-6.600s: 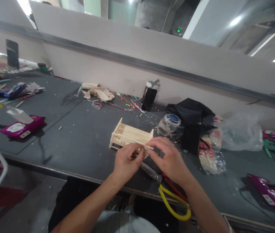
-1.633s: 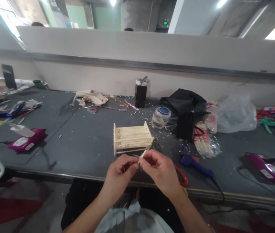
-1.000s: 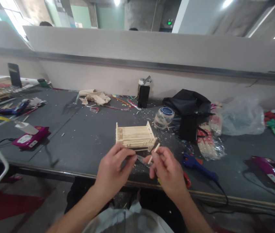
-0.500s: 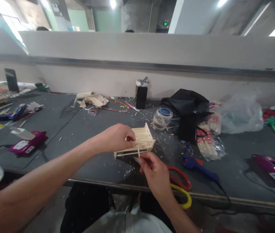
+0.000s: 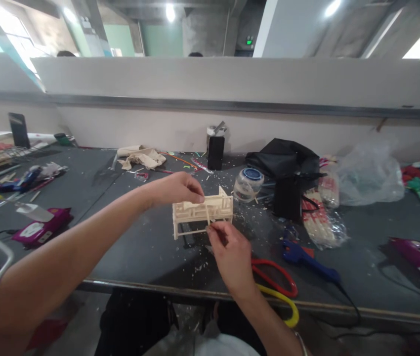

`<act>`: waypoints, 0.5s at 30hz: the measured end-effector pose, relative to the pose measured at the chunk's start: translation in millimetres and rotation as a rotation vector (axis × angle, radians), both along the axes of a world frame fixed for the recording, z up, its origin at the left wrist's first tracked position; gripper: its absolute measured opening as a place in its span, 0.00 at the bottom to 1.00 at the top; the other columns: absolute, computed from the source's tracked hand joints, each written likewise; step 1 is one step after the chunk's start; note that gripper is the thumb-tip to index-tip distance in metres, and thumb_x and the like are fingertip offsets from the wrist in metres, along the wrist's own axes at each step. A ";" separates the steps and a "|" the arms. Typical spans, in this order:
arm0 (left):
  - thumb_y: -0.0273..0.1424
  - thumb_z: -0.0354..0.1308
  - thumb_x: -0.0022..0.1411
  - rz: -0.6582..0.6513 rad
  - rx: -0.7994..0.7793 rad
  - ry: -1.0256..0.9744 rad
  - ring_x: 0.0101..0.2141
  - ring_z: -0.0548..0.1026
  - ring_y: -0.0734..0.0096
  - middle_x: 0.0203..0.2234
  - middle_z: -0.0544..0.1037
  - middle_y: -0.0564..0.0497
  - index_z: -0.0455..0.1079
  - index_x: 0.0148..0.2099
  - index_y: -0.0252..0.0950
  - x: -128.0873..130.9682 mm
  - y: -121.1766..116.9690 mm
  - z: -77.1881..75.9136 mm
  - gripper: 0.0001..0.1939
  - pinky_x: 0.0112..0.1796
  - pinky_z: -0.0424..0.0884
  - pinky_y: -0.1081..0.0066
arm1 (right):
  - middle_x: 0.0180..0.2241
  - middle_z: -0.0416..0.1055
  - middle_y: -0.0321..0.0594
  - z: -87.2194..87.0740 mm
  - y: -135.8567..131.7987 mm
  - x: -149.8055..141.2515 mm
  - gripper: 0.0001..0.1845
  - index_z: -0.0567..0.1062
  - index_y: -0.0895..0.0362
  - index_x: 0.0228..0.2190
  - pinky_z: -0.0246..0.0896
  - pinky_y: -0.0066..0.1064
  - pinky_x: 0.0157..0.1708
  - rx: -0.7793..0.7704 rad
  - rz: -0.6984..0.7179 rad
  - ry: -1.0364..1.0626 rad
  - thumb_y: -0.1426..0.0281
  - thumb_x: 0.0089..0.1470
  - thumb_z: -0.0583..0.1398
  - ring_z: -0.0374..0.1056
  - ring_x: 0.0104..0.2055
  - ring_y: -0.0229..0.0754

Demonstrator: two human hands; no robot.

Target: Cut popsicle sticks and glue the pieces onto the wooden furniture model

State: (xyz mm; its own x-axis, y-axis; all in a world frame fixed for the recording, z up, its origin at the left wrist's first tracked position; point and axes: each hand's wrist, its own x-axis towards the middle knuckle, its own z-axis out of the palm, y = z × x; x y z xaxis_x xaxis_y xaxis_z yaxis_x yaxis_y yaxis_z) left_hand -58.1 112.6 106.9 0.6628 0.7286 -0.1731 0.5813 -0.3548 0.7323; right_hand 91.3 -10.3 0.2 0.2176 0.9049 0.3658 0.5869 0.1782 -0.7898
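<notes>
A small model made of pale wooden sticks (image 5: 184, 213), like a little bench or bed frame, is in front of me above the dark table. My left hand (image 5: 182, 189) is closed over its top back edge, thumb and fingers gripping it. Against the model's front stands a thin wooden stick (image 5: 207, 213), slightly tilted. Its lower end is pinched between the thumb and forefinger of my right hand (image 5: 231, 249). Whether the stick is fixed to the frame I cannot tell.
Scissors with red and yellow handles (image 5: 278, 279) lie at the table's front edge, beside a blue glue gun (image 5: 310, 259). Behind are a blue-lidded jar (image 5: 249, 185), a black bag (image 5: 286, 155), packs of sticks (image 5: 319, 220) and a propped phone (image 5: 215, 153). Wood scraps litter the table.
The model has tipped so its slatted front now faces me more. My left hand has risen with it, and my right hand has shifted slightly up and left, still pinching.
</notes>
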 end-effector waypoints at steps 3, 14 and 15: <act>0.36 0.60 0.50 0.027 -0.060 -0.021 0.28 0.69 0.72 0.24 0.76 0.52 0.76 0.34 0.33 -2.3 7.1 2.7 0.12 0.31 0.63 0.72 | 0.30 0.76 0.37 7.7 7.0 -4.0 0.09 0.74 0.54 0.30 0.59 0.31 0.34 -0.022 -0.034 -0.054 0.65 0.57 0.56 0.69 0.31 0.40; 0.35 0.60 0.48 0.048 -0.028 -0.003 0.24 0.64 0.74 0.21 0.72 0.54 0.76 0.32 0.35 0.1 18.5 13.0 0.10 0.26 0.55 0.73 | 0.26 0.75 0.35 20.7 24.5 -12.4 0.09 0.75 0.53 0.27 0.52 0.28 0.28 -0.077 -0.125 -0.222 0.64 0.56 0.57 0.67 0.27 0.38; 0.35 0.60 0.48 0.052 -0.031 -0.003 0.24 0.63 0.74 0.21 0.72 0.54 0.76 0.32 0.35 0.2 19.5 12.9 0.10 0.25 0.55 0.73 | 0.27 0.75 0.35 21.0 25.2 -12.8 0.09 0.75 0.53 0.27 0.51 0.28 0.28 -0.081 -0.126 -0.226 0.65 0.56 0.57 0.67 0.27 0.38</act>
